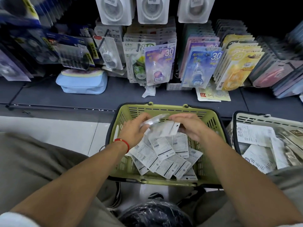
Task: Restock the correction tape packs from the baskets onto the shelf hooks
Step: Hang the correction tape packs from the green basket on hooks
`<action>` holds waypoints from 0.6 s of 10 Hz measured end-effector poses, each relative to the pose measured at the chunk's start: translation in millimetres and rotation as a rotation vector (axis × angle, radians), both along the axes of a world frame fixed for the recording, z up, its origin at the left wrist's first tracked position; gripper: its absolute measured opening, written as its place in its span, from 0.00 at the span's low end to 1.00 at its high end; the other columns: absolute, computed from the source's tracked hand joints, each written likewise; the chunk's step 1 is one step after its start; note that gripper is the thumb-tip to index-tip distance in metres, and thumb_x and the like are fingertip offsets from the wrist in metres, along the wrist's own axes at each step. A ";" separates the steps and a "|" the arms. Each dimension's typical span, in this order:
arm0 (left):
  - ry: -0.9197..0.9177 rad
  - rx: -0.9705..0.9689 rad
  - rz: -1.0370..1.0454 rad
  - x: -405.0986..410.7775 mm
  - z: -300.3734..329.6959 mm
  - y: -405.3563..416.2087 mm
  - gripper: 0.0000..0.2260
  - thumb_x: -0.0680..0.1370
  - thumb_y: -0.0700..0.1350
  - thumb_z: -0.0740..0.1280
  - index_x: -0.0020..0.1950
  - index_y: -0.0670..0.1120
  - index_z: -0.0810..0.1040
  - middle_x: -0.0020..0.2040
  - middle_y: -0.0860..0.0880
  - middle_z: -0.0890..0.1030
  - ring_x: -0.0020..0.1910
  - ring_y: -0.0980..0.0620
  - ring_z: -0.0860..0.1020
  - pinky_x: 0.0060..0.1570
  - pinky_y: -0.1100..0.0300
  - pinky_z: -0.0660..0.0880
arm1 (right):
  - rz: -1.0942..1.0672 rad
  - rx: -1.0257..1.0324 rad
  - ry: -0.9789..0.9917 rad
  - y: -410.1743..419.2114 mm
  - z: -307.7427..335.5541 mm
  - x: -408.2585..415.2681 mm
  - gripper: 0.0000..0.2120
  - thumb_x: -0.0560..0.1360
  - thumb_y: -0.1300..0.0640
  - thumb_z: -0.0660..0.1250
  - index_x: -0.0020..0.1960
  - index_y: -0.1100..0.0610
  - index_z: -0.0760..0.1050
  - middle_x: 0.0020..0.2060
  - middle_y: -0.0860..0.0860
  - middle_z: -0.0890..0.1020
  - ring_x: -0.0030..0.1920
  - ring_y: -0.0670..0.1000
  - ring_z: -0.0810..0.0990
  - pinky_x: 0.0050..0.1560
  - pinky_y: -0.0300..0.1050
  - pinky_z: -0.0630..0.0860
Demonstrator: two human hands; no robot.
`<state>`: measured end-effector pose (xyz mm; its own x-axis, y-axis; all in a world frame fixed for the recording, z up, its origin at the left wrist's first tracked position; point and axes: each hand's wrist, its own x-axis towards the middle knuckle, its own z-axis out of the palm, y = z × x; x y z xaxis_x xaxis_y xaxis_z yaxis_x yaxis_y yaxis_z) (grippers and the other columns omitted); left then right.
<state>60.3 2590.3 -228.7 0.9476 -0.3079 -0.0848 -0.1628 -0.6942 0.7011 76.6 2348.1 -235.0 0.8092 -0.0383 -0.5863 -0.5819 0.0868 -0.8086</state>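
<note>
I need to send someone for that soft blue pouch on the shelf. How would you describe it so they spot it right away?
Start at the green basket on the floor, then look up to the dark shelf behind it and go left. The pale blue zip pouch lies flat there, below the hanging packs. It is the only soft fabric item among stiff carded packs.
</note>
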 end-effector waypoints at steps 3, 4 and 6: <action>0.488 -0.277 0.028 -5.6 -11.2 -20.4 0.25 0.76 0.43 0.79 0.70 0.56 0.76 0.58 0.53 0.84 0.56 0.52 0.83 0.54 0.53 0.84 | -0.506 0.578 0.229 16.7 -21.3 -16.5 0.14 0.79 0.59 0.74 0.58 0.68 0.80 0.55 0.63 0.84 0.53 0.57 0.84 0.36 0.41 0.85; 0.509 -0.239 0.199 -2.2 -22.5 -14.5 0.28 0.75 0.35 0.77 0.72 0.50 0.73 0.62 0.47 0.82 0.62 0.44 0.80 0.64 0.44 0.78 | -0.141 0.081 0.152 14.6 -51.7 -24.2 0.19 0.82 0.48 0.71 0.67 0.59 0.78 0.64 0.59 0.82 0.57 0.58 0.85 0.54 0.52 0.86; 0.662 -0.452 0.475 5.7 -26.8 11.4 0.30 0.73 0.30 0.76 0.71 0.51 0.75 0.61 0.45 0.84 0.60 0.40 0.82 0.62 0.39 0.80 | 1.142 -0.984 -0.080 20.5 -129.9 -47.8 0.42 0.81 0.70 0.63 0.86 0.45 0.49 0.86 0.48 0.45 0.85 0.54 0.49 0.84 0.55 0.52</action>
